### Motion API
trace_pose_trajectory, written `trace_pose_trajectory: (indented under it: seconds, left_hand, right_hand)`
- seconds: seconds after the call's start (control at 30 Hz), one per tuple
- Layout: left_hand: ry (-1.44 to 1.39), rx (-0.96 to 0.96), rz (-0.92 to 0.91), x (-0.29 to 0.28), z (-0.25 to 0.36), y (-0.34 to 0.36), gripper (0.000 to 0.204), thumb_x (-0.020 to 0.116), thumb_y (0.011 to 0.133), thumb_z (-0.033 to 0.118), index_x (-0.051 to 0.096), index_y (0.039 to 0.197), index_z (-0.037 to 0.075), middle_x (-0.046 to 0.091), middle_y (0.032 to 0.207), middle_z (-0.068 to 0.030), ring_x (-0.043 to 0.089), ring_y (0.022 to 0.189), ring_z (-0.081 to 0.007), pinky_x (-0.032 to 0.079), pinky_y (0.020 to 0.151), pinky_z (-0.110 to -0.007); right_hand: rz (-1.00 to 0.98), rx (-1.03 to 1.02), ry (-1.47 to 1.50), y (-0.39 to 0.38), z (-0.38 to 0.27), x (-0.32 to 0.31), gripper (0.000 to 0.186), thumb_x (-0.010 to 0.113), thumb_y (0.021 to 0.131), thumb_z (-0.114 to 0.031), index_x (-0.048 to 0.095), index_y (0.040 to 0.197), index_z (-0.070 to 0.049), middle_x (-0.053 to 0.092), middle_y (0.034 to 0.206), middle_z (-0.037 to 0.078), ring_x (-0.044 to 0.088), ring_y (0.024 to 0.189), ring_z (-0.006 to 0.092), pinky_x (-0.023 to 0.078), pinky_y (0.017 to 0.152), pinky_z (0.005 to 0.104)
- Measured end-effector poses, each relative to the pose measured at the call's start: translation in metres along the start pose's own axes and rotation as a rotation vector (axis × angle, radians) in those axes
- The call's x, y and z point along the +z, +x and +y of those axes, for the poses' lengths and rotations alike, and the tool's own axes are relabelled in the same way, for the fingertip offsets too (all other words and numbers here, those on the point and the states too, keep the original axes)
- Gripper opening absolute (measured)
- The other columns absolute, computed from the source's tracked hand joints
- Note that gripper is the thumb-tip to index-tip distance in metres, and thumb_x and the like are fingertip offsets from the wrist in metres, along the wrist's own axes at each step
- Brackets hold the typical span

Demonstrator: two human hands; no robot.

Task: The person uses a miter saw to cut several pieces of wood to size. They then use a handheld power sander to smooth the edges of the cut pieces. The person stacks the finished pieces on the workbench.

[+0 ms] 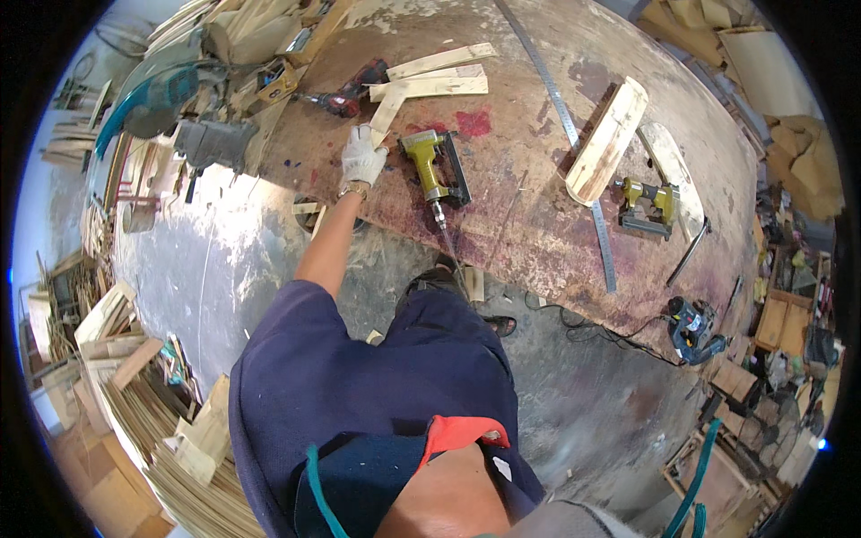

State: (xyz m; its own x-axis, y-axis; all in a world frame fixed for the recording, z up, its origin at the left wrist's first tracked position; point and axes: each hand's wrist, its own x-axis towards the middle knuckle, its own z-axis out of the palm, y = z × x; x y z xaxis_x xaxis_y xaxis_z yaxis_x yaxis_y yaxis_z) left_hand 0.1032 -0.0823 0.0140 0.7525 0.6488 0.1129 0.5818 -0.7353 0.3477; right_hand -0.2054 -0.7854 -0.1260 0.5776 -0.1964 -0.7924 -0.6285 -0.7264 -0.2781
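My left hand, in a white work glove, reaches to the left part of the worktable. Its fingers and thumb close around the near end of a short pale wooden slat. Beyond it, more wooden slats lie in a loose, overlapping group. A red and black cordless drill rests just left of them. To the right of the glove lies a yellow-green and black nail gun with a hose fitting at its near end. My right hand is out of sight.
A long metal ruler runs under a wide wooden board. Right of it are a smaller nail gun, a curved wooden piece and a corded jigsaw. A saw machine stands left; stacked wood strips fill the lower left.
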Motion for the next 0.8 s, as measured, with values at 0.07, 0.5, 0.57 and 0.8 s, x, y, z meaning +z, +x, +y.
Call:
trace_pose_trajectory:
  seconds: [0.07, 0.5, 0.57, 0.8]
  left_hand:
    - [0.038, 0.242, 0.086, -0.004, 0.011, 0.025, 0.064, 0.077, 0.079, 0.032, 0.056, 0.136, 0.013, 0.059, 0.126, -0.0140, 0.058, 0.120, -0.0350, 0.050, 0.098, -0.050]
    - [0.255, 0.574, -0.155, 0.037, 0.048, 0.146, 0.061, 0.073, 0.087, 0.034, 0.054, 0.143, 0.019, 0.059, 0.126, -0.0106, 0.056, 0.124, -0.0308, 0.042, 0.105, -0.049]
    - [0.183, 0.613, -0.155, 0.029, 0.072, 0.139, 0.055, 0.067, 0.091, 0.038, 0.055, 0.139, 0.015, 0.061, 0.127, -0.0115, 0.059, 0.122, -0.0331, 0.048, 0.102, -0.048]
    - [-0.431, 0.599, -0.584, -0.034, 0.241, 0.040, 0.049, 0.065, 0.090, 0.052, 0.064, 0.114, 0.009, 0.072, 0.101, -0.0181, 0.073, 0.091, -0.0351, 0.060, 0.079, -0.045]
  right_hand:
    - [0.000, 0.010, 0.030, -0.011, -0.026, -0.008, 0.038, 0.060, 0.101, -0.038, 0.067, 0.099, 0.000, 0.069, 0.085, 0.009, 0.065, 0.069, 0.0184, 0.049, 0.062, 0.0368]
    - [0.149, -0.045, 0.454, -0.037, -0.182, -0.076, 0.042, 0.061, 0.105, -0.039, 0.063, 0.121, -0.001, 0.073, 0.100, 0.011, 0.069, 0.079, 0.0163, 0.052, 0.065, 0.0309]
    - [0.139, -0.114, 0.331, -0.039, -0.191, -0.076, 0.041, 0.062, 0.104, -0.035, 0.063, 0.122, 0.002, 0.072, 0.100, 0.012, 0.069, 0.081, 0.0185, 0.053, 0.071, 0.0326]
    - [0.077, -0.223, 0.143, -0.033, -0.212, -0.084, 0.044, 0.064, 0.099, -0.024, 0.061, 0.132, 0.005, 0.072, 0.109, 0.020, 0.068, 0.099, 0.0264, 0.052, 0.091, 0.0378]
